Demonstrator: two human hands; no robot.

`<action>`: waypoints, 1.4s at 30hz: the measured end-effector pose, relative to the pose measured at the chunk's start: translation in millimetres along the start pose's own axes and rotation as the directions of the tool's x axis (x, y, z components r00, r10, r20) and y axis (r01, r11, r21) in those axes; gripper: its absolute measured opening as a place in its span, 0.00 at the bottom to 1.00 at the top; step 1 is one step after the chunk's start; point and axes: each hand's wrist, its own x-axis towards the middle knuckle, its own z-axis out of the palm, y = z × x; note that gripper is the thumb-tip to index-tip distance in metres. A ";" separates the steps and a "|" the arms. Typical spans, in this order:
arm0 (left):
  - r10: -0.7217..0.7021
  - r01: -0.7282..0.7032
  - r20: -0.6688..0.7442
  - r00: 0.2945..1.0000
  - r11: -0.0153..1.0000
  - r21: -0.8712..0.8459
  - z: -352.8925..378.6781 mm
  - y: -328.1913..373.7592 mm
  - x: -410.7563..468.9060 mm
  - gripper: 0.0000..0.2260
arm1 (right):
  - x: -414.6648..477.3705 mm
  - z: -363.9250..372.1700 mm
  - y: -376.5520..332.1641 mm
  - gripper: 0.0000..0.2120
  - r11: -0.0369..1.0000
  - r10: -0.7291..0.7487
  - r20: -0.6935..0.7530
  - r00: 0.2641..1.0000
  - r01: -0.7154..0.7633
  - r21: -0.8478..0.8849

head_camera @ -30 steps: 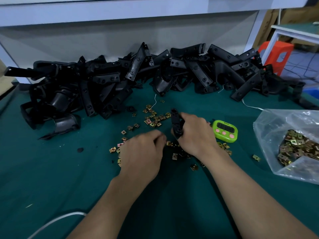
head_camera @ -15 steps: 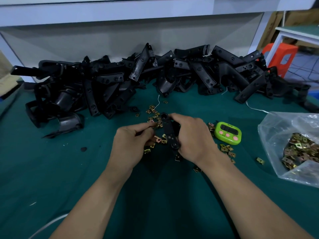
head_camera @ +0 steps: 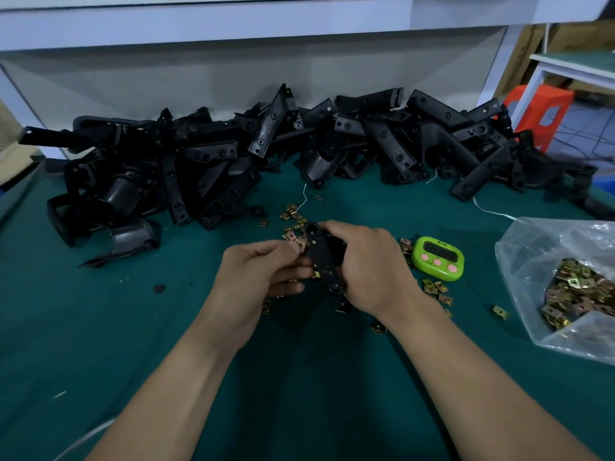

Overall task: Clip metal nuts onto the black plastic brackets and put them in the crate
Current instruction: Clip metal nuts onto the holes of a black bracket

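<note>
Just left of the green timer (head_camera: 437, 259), the right hand (head_camera: 369, 271) gripped the black bracket (head_camera: 321, 252), likely stiff and light, by its edges, while the left hand (head_camera: 256, 274) pinched a small, probably slippery metal nut (head_camera: 301, 242) at its side.

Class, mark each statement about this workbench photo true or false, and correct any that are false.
1. The right hand grips a black bracket. True.
2. The green timer lies left of both hands. False: the timer lies to the right of them.
3. The left hand pinches a metal nut. True.
4. The clear bag holds black brackets. False: the bag holds metal nuts.
</note>
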 end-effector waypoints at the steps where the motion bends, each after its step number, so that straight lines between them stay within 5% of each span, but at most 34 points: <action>1: 0.013 -0.013 -0.012 1.000 1.000 -0.016 0.1 0.1 -0.4 0.04 | -0.2 0.0 -0.2 0.20 1.000 0.002 0.000 1.000 -0.002 0.000; 9: 0.072 -0.075 -0.042 0.997 0.996 -0.057 2.3 -1.4 0.5 0.12 | -0.9 2.0 -1.2 0.17 1.000 -0.013 0.000 1.000 0.013 0.022; 22: 0.040 -0.040 -0.050 0.998 0.999 0.008 0.8 2.2 -0.6 0.07 | 1.7 -0.8 0.2 0.09 0.999 -0.041 -0.023 0.999 0.040 -0.026; 34: -0.077 0.078 -0.082 0.994 0.997 0.003 0.6 5.2 -2.5 0.06 | -0.2 3.9 -9.7 0.26 0.955 -0.080 -0.057 0.995 0.060 -0.292; 42: -0.237 0.238 0.018 0.971 0.971 -0.033 -12.7 17.4 0.9 0.12 | -1.3 9.5 -25.9 0.15 0.924 -0.164 -0.082 0.983 0.124 -0.361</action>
